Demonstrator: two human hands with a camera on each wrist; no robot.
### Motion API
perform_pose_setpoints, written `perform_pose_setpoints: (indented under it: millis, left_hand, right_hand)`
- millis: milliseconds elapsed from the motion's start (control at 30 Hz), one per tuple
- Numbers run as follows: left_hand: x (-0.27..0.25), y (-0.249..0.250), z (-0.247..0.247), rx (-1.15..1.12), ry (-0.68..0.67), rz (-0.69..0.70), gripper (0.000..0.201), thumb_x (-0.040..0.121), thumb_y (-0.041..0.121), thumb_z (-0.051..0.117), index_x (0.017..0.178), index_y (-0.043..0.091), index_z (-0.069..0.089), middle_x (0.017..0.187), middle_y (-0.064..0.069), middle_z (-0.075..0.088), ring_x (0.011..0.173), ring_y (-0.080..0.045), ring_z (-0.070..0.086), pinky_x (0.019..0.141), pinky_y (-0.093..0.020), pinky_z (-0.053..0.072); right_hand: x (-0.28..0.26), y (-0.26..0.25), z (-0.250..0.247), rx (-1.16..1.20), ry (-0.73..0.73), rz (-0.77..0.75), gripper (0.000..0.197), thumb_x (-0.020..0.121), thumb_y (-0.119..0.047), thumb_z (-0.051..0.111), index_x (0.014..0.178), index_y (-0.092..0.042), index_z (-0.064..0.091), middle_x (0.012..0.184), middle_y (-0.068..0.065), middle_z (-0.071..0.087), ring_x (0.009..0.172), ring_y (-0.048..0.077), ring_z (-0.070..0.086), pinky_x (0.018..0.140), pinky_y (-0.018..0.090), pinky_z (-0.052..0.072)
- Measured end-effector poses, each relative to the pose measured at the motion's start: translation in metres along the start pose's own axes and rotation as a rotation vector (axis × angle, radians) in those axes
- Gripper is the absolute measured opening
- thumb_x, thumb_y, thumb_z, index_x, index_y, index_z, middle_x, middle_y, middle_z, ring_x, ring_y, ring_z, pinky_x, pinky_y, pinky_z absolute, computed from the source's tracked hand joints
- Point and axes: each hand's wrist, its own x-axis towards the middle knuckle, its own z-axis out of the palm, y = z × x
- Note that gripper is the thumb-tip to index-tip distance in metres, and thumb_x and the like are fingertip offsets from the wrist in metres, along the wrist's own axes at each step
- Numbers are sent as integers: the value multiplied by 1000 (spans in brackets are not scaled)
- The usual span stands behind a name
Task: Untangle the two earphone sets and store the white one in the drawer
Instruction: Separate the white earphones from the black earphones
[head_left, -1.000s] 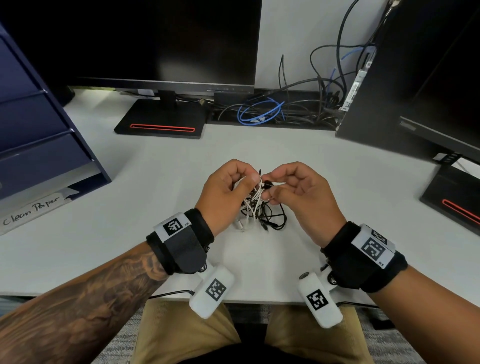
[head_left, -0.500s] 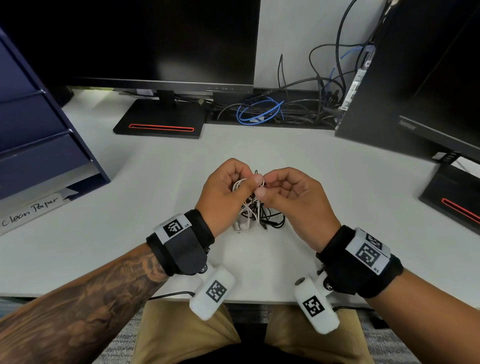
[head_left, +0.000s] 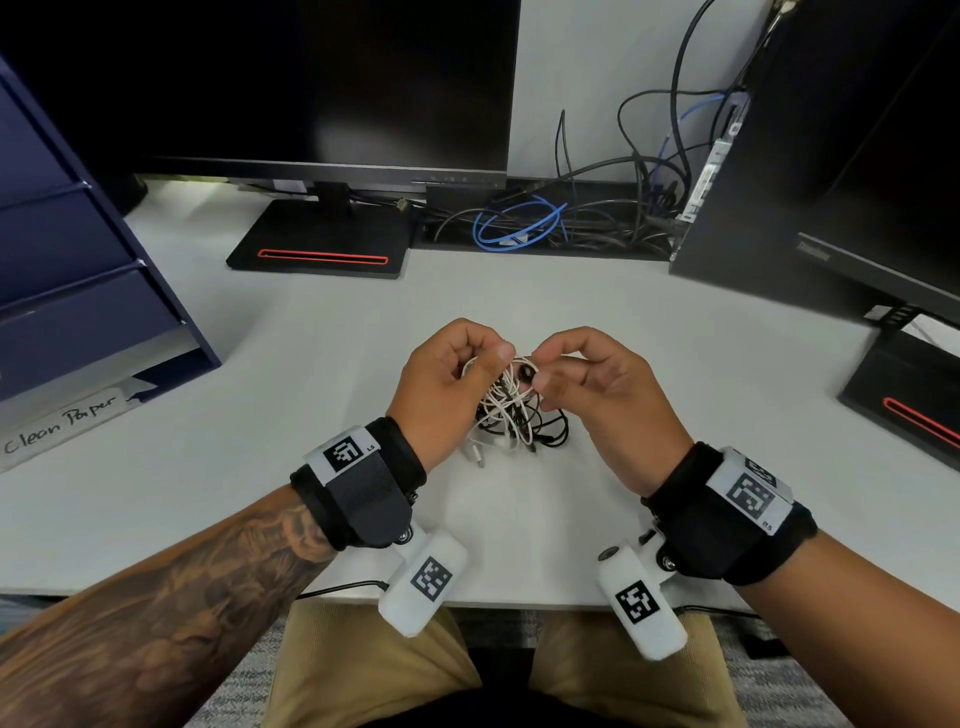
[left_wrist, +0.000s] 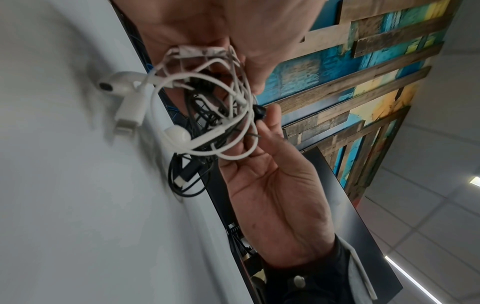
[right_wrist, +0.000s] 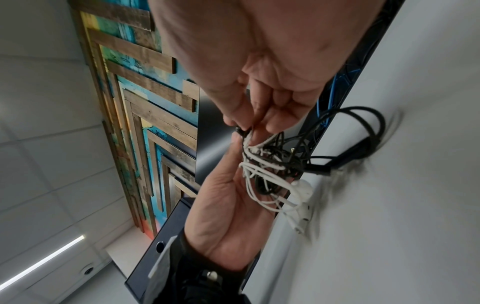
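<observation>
A knot of white earphones (head_left: 501, 410) and black earphones (head_left: 553, 434) hangs between my hands, its lower end on the white desk (head_left: 675, 364). My left hand (head_left: 491, 358) pinches the white cord near its inline remote (left_wrist: 200, 51). My right hand (head_left: 537, 371) pinches a black earbud (left_wrist: 259, 112) at the top of the knot. Two white buds (left_wrist: 176, 133) and a white plug (left_wrist: 130, 115) dangle below, and a black cable loop (right_wrist: 363, 115) trails onto the desk. The dark blue drawer unit (head_left: 67, 260) stands at the far left with its drawers closed.
A monitor on a black stand (head_left: 322, 244) sits behind the hands, and a second monitor base (head_left: 909, 410) is at the right. Loose black and blue cables (head_left: 524, 228) lie at the back. A "Clean Paper" label (head_left: 57, 421) lies by the drawer unit.
The hands have drawn slightly apart at the top of the knot, and the black earbud now shows between them. The bundle has stayed in the same spot on the desk.
</observation>
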Motion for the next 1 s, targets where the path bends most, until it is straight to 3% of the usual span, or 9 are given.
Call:
perform_pose_setpoints:
  millis: [167, 300, 400, 533, 633, 733, 833, 933, 1000]
  left_hand:
    - [1, 1, -1, 12, 23, -9, 7, 96, 15, 63, 90, 10, 65, 76, 8, 67, 70, -7, 61, 70, -22, 49]
    - [4, 2, -3, 6, 56, -34, 9, 95, 18, 64, 91, 11, 64, 76, 1, 65, 72, -14, 60, 72, -30, 51]
    - [7, 3, -7, -12, 92, -42, 9, 95, 20, 65, 90, 12, 64, 76, -1, 64, 72, -13, 59, 72, -28, 51]
    - [6, 7, -5, -31, 105, -42, 12, 94, 19, 66, 89, 8, 62, 76, -8, 62, 71, -16, 57, 68, -25, 50]
    - [5, 8, -3, -40, 95, -45, 13, 95, 18, 65, 90, 6, 61, 78, -15, 62, 72, -24, 58, 70, -35, 51]
    - [8, 7, -7, -21, 113, -56, 12, 96, 20, 65, 87, 12, 60, 78, -15, 59, 72, -25, 55, 71, -40, 49]
    - [10, 5, -10, -4, 152, -65, 13, 97, 20, 62, 86, 13, 59, 79, -13, 59, 73, -21, 56, 73, -37, 50]
    - [11, 6, -12, -5, 172, -55, 12, 98, 17, 60, 89, 9, 58, 77, -7, 59, 68, -9, 57, 68, -21, 50]
    - [10, 8, -10, -8, 169, -44, 11, 98, 15, 59, 92, 7, 58, 76, -8, 58, 63, -5, 55, 62, -16, 49]
  right_hand:
    - [0, 7, 0, -59, -66, -34, 36, 88, 16, 62, 108, -12, 72, 103, 3, 73, 96, 14, 64, 85, 25, 53]
    - [2, 5, -1, -55, 5, -31, 17, 89, 3, 70, 97, -12, 73, 104, 12, 75, 92, 18, 66, 80, 26, 54]
    - [3, 2, -3, -58, 28, -17, 8, 91, -7, 70, 98, -10, 69, 105, 6, 75, 89, 14, 64, 75, 28, 53]
    - [2, 6, -1, -198, -18, -13, 30, 81, -33, 81, 91, -12, 63, 87, -2, 67, 80, 16, 62, 71, 32, 53]
    - [1, 9, 0, -262, -56, -22, 16, 87, -19, 79, 89, -9, 66, 85, -2, 71, 78, 19, 64, 70, 34, 55]
    - [2, 7, -4, -167, 11, -66, 5, 90, -11, 74, 89, -14, 71, 85, -5, 71, 76, 12, 62, 70, 28, 51]
    - [6, 3, -7, -39, 74, -73, 13, 84, -10, 70, 81, -22, 72, 90, -4, 71, 81, 12, 62, 69, 27, 50]
    - [5, 1, -9, 5, -3, -43, 13, 81, -15, 57, 75, -11, 68, 98, 5, 70, 87, 16, 61, 68, 27, 48]
    - [4, 3, -9, -26, -38, -24, 30, 83, -33, 57, 71, -6, 64, 96, 7, 70, 88, 16, 61, 70, 29, 47]
